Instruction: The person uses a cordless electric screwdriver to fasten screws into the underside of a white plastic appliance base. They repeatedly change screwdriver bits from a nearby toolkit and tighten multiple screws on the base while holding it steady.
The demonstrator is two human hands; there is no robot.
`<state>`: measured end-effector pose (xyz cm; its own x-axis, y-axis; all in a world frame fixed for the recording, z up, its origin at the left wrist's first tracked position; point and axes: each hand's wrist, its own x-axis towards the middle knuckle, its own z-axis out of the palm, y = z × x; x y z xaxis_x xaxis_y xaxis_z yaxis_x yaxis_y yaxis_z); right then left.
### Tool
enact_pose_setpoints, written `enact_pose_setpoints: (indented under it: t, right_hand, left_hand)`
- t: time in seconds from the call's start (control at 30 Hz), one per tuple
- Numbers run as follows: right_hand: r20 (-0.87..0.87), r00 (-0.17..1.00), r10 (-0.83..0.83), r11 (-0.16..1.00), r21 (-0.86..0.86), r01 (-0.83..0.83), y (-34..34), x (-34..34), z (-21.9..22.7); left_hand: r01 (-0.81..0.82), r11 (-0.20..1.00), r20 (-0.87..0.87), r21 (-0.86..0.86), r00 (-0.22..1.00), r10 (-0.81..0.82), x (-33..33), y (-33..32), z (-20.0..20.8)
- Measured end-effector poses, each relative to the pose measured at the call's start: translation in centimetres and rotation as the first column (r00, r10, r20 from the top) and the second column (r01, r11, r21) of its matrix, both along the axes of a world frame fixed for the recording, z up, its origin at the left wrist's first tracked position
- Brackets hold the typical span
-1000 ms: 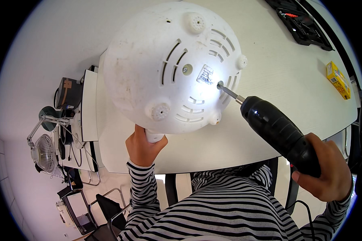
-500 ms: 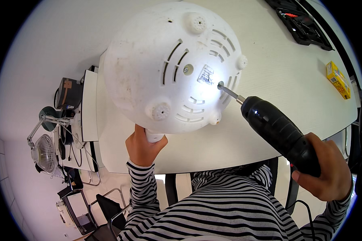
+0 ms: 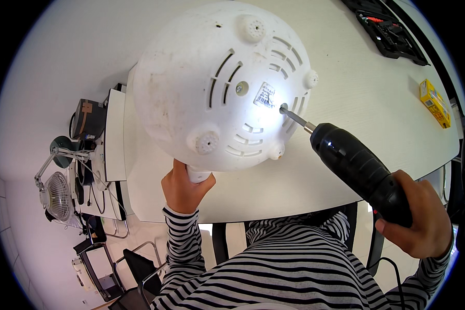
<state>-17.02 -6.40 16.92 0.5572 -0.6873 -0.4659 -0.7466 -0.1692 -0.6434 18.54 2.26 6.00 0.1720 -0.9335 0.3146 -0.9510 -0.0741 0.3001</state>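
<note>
Left hand's [image 3: 183,191] fingers pinch the white appliance's [image 3: 225,116] stub [image 3: 198,176], seemingly bracing it; right hand's [image 3: 423,219] wrap the electric screwdriver [image 3: 355,168] at its four o'clock.

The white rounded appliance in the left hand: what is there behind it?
Beyond the right and lower edges of the white appliance, the pale tabletop shows. The appliance's far side, and anything directly behind it, cannot be seen: the body covers them.

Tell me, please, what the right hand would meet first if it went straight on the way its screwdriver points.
Led by its black screwdriver, the right hand would first meet the white housing, at the recess where the bit seems to sit; depth there is unclear.
</note>
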Motion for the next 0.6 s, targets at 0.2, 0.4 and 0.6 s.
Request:
enact_pose_setpoints:
  t: [0.2,0.4,0.6]
  right_hand:
    - [0.002,1.000,0.022,0.999,-0.028,-0.022,0.08,-0.14,-0.18]
    - [0.019,1.000,0.000,1.000,-0.004,0.000,0.07,-0.26,-0.48]
    - [0.038,0.999,-0.010,1.000,0.023,0.009,-0.11,-0.09,-0.40]
  left_hand:
    - [0.002,1.000,0.016,-0.008,1.000,-0.002,-0.01,-0.03,0.04]
    - [0.009,1.000,0.027,-0.011,1.000,-0.009,0.02,-0.04,0.03]
    - [0.021,0.999,0.030,-0.026,0.999,-0.020,0.18,-0.04,-0.12]
